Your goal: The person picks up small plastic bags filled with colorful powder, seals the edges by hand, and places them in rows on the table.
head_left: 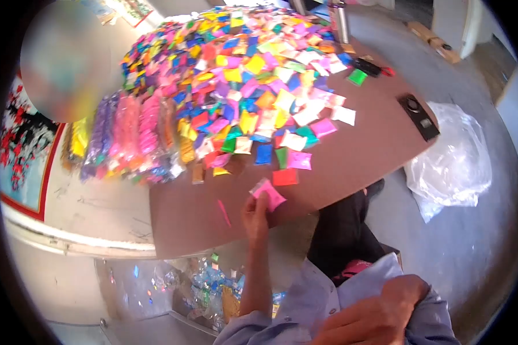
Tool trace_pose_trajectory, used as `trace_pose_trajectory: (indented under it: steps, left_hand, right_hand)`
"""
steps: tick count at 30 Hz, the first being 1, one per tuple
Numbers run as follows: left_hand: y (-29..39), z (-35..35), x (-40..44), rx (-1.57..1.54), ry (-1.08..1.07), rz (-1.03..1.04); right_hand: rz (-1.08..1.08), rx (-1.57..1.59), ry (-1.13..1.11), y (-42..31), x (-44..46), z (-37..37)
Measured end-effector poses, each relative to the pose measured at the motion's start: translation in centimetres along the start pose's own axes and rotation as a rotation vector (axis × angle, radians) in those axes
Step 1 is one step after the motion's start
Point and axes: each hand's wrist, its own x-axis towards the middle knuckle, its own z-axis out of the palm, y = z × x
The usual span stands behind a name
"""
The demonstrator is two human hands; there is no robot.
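Note:
My left hand (pixel 255 217) is closed on a small pink packet (pixel 270 195), thumb on top, just above the near edge of the brown table (pixel 351 158). A red packet (pixel 285 176) and another pink packet (pixel 299 160) lie just beyond it. To the left of the hand is a thin pink strip (pixel 224 213). My right hand (pixel 380 313) is close to the camera, in front of my shirt. Its fingers are too blurred and cut off by the frame to make out.
A large heap of coloured packets (pixel 253 63) covers the far table. Clear bags of sorted packets (pixel 132 129) stand at the left. A black device (pixel 418 117) lies at the right edge, near a clear plastic bag (pixel 452 155) on the floor. Plastic litter (pixel 210 282) lies below.

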Motion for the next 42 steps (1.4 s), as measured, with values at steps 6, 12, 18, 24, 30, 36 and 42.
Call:
trace_pose_trajectory:
  steps: [6,12,18,24,30,36,42]
  left_hand:
    - [1.0,0.5,-1.2,0.149,-0.024,-0.070]
    - [6.1,5.4,-5.9,0.117,-0.203,0.008]
    - [1.9,5.6,-6.4,0.133,-0.506,-0.016]
    - [6.6,8.9,-7.9,0.413,-0.379,-0.044]
    - [5.9,8.5,-8.1,0.315,-0.335,0.034]
    - [6.0,8.0,-8.9,0.336,-0.379,0.053]
    - [5.3,8.0,-9.1,0.203,-0.330,0.091]
  right_hand:
    - [0.165,-0.062,-0.138,1.6,-2.3,-3.6]
    - [0.963,-0.422,0.113,7.5,-10.3,-6.9]
    - [1.224,-0.314,0.253,8.2,-14.1,-7.3]
    - [1.197,-0.270,0.312,9.0,-17.6,-8.3]
    - [1.174,-0.141,0.365,8.2,-14.7,-7.4]
    - [1.211,-0.109,0.283,8.9,-16.2,-8.0]
    - [1.154,-0.166,0.271,8.7,-15.6,-7.9]
